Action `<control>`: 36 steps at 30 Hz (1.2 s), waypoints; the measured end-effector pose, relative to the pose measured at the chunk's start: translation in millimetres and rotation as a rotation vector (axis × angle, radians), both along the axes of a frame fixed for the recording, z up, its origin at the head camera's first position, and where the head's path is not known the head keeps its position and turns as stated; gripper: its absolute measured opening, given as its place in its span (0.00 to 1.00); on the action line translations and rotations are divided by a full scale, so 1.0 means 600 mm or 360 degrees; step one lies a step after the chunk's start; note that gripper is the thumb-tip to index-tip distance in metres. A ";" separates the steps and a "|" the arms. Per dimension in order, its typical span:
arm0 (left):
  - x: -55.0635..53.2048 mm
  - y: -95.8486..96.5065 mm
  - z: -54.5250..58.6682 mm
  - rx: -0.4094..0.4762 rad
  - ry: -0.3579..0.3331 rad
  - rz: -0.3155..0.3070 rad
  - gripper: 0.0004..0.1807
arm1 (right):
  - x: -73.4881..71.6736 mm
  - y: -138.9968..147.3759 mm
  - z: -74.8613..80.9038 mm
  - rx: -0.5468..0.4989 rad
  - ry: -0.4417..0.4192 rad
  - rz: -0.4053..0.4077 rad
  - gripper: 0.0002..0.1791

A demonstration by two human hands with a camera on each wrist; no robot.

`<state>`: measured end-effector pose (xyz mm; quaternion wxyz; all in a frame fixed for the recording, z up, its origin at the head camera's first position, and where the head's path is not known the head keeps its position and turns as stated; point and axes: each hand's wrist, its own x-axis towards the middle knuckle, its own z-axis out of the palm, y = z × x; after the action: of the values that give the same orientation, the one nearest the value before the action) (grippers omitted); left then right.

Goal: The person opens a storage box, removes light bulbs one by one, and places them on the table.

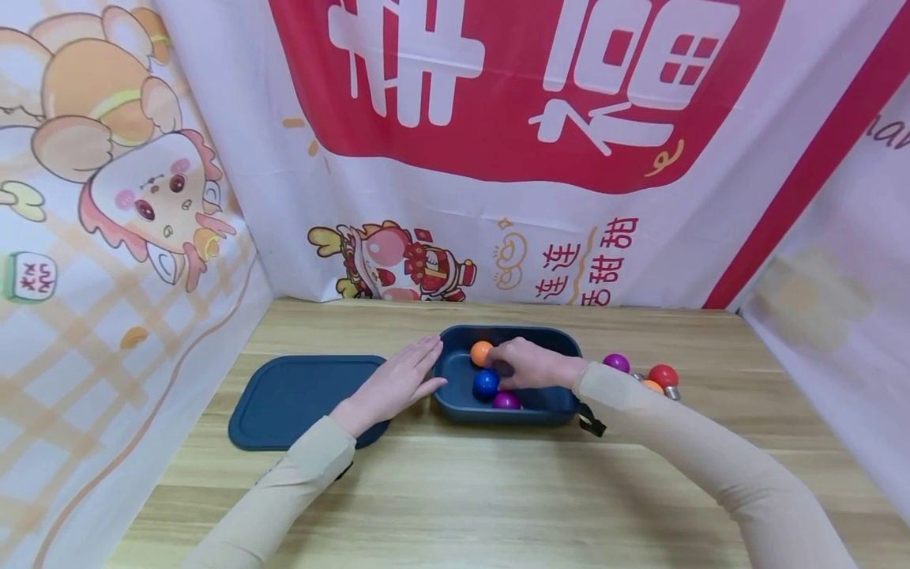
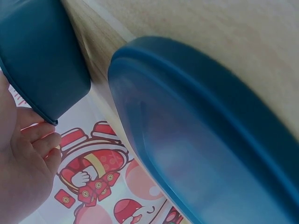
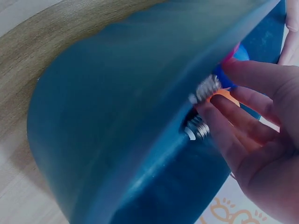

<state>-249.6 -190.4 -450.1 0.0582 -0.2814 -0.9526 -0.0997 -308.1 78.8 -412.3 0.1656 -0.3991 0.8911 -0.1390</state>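
A dark blue rectangular box [image 1: 543, 416] stands on the table with coloured light bulbs inside. My right hand [image 1: 529, 363] reaches into it, and its thumb and fingers pinch the blue bulb [image 1: 486, 384] near its metal screw base [image 3: 208, 87]. Beside that bulb lie an orange bulb [image 1: 481, 353] and a purple bulb [image 1: 507, 401]. Another screw base [image 3: 197, 127] shows below my fingers in the right wrist view. With fingers extended, my left hand [image 1: 398, 379] touches the box's left end; in the left wrist view its fingertips [image 2: 44, 135] are by the rim.
Left of the box, a dark blue lid [image 1: 298, 399] lies flat on the wooden table [image 1: 455, 490], partly under my left forearm. To the right are more bulbs: purple [image 1: 616, 363], red [image 1: 663, 375] and orange [image 1: 652, 386]. Printed cloth [image 1: 270, 237] hangs behind and at both sides.
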 end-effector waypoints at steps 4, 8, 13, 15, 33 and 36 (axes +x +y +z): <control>0.001 0.001 0.002 0.0005 -0.0012 0.0005 0.39 | 0.000 -0.002 0.002 -0.0003 -0.0025 -0.0002 0.25; 0.000 0.001 0.001 0.0007 -0.0011 0.0004 0.39 | 0.001 -0.005 0.000 -0.0022 -0.0015 0.0017 0.28; -0.001 0.001 -0.002 0.0014 -0.0011 -0.0006 0.38 | 0.005 -0.012 -0.004 -0.0052 -0.0055 0.0056 0.26; -0.001 0.001 -0.002 0.0015 -0.0009 -0.0010 0.38 | 0.006 -0.013 -0.005 -0.0062 -0.0078 0.0068 0.25; 0.002 0.002 0.004 0.0022 -0.0025 -0.0007 0.38 | 0.004 -0.012 -0.007 -0.0091 -0.0113 0.0131 0.25; 0.002 0.001 0.003 0.0022 -0.0020 0.0001 0.38 | 0.002 -0.008 -0.009 -0.0102 -0.0088 0.0128 0.25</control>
<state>-248.6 -190.0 -448.2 0.0541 -0.2801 -0.9523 -0.1079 -306.7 74.2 -417.7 0.1828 -0.4358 0.8644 -0.1717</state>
